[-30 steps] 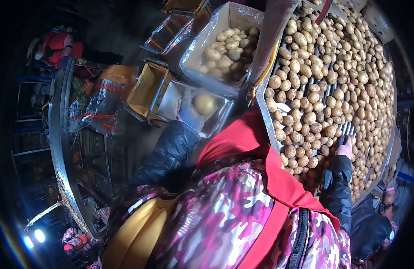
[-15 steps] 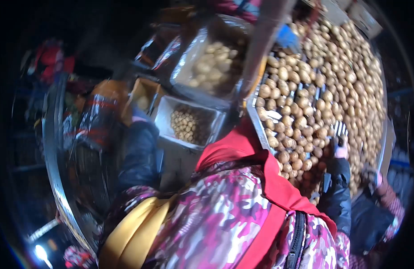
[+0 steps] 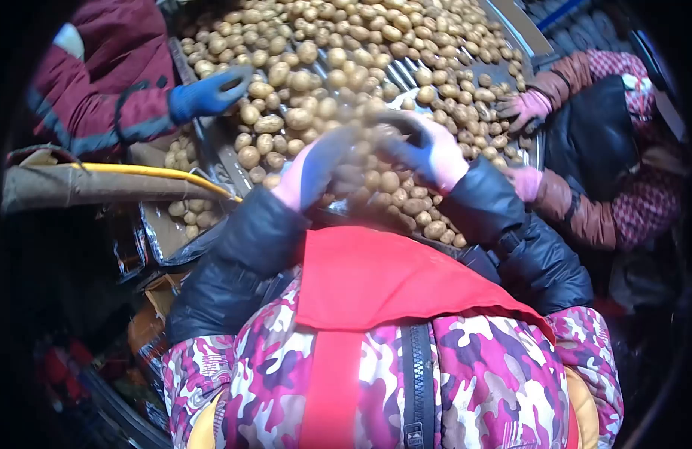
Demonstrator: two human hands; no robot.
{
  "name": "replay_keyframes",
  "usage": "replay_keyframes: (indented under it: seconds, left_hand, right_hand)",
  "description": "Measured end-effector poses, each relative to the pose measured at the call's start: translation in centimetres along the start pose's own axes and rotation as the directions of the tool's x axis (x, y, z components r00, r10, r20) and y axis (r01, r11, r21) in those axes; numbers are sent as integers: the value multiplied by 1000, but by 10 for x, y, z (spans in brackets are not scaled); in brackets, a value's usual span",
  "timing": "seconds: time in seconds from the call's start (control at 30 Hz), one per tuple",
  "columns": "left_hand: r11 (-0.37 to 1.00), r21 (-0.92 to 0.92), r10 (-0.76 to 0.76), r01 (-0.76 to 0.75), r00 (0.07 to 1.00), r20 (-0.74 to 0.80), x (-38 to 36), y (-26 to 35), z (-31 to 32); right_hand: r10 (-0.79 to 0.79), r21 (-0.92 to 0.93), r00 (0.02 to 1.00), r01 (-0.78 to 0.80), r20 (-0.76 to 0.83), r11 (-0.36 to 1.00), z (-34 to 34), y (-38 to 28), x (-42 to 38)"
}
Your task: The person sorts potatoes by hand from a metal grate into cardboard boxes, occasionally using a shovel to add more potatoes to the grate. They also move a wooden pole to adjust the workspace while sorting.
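Potatoes (image 3: 299,118) are heaped over a sorting table in front of me, with metal slats (image 3: 403,72) showing between some of them. My left hand (image 3: 319,168), in a pink, blue and grey glove, reaches in at the near part of the heap. Motion smears its fingers, so a grip cannot be made out. Opposite it, my right hand (image 3: 430,152) wears a matching glove. Its fingers curve apart over the potatoes, with a gap showing and the tips blurred. Between the two hands lie several blurred potatoes (image 3: 372,178).
At left, a co-worker's blue-gloved hand (image 3: 211,93) is over the table edge. Another co-worker's pink-gloved hands (image 3: 527,111) are at the right edge. A grey beam with a yellow strip (image 3: 129,183) juts in at left, above a lined box (image 3: 166,232) holding potatoes.
My view has swung from the boxes at left round to the potato table. My left hand has come from beside the boxes onto the potatoes; both hands are now close together there.
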State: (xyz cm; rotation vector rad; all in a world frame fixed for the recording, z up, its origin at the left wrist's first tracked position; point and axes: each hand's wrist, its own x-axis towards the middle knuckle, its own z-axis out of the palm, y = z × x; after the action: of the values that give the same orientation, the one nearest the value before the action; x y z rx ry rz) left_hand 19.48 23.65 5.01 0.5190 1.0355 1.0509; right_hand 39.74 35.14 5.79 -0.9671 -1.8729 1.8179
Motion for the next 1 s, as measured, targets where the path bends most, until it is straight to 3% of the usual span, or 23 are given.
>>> replay_keyframes:
  seconds: [0.03, 0.1, 0.13, 0.23, 0.27, 0.37, 0.4, 0.5, 0.53, 0.63, 0.7, 0.77, 0.83, 0.87, 0.9, 0.93, 0.97, 1.0]
  left_hand:
    - [997, -37, -72, 73, 997, 34, 7, 9, 14]
    - [941, -321, 6, 103, 947, 321, 58, -30, -9]
    - [977, -184, -102, 104, 995, 21, 42, -8, 27]
    - [992, -69, -97, 104, 990, 101, 45, -12, 24]
    - [987, -124, -108, 105, 994, -17, 31, 5, 54]
    - [982, 191, -31, 7, 992, 119, 29, 2, 43]
    - [989, 44, -148, 144, 984, 103, 29, -1, 34]
    - [977, 195, -115, 85, 982, 151, 35, -13, 16]
    - [973, 215, -117, 79, 978, 173, 35, -17, 12]
    - [983, 157, -135, 95, 954, 269, 36, -20, 11]
    - [979, 179, 34, -92, 953, 302, 34, -15, 22]
    - [870, 283, 299, -404, 888, 349, 32, -10, 36]
    - [684, 382, 478, -621, 777, 408, 36, -8, 31]
    - [496, 473, 547, -728, 685, 481, 34, 1, 37]
    - [519, 463, 566, -719, 695, 444, 40, -2, 35]
    - [541, 451, 584, -710, 703, 406, 47, -6, 32]
    - [562, 437, 601, -702, 710, 367, 53, -9, 30]
    - [852, 299, 403, -429, 903, 147, 56, -17, 25]
  right_hand:
    - [-113, -314, 993, 96, -36, 945, 6, 3, -8]
    - [-304, -410, 953, 273, -11, 870, 9, 16, -9]
    - [-397, -499, 918, 342, -3, 796, 5, 20, -6]
    - [-180, -582, 984, 149, 5, 799, 1, 0, -23]
    - [-121, -563, 993, 100, 1, 820, 1, -2, -24]
    - [-152, -570, 988, 141, 29, 809, 5, -3, -24]
    - [-101, -559, 994, 109, 44, 822, 5, -4, -22]
    - [17, -468, 999, 4, 42, 884, 11, -16, -22]
    - [-197, -512, 980, 175, 11, 841, 12, 7, -17]
    - [-187, -475, 982, 158, -14, 865, 14, 10, -13]
    - [-321, -465, 947, 296, 28, 835, 15, 2, -12]
    - [-490, -499, 869, 456, 72, 737, 15, -4, -12]
    - [-609, -536, 788, 554, 89, 638, 14, 5, 0]
    - [-659, -556, 747, 587, 90, 589, 12, 9, 3]
    - [-406, -309, 914, 380, -20, 872, 10, 11, 2]
    - [-94, -12, 995, 94, -38, 996, 13, -8, 1]
    - [-146, 39, 985, 149, -89, 988, 15, 2, 4]
    - [-196, 85, 971, 209, -139, 974, 17, 12, 7]
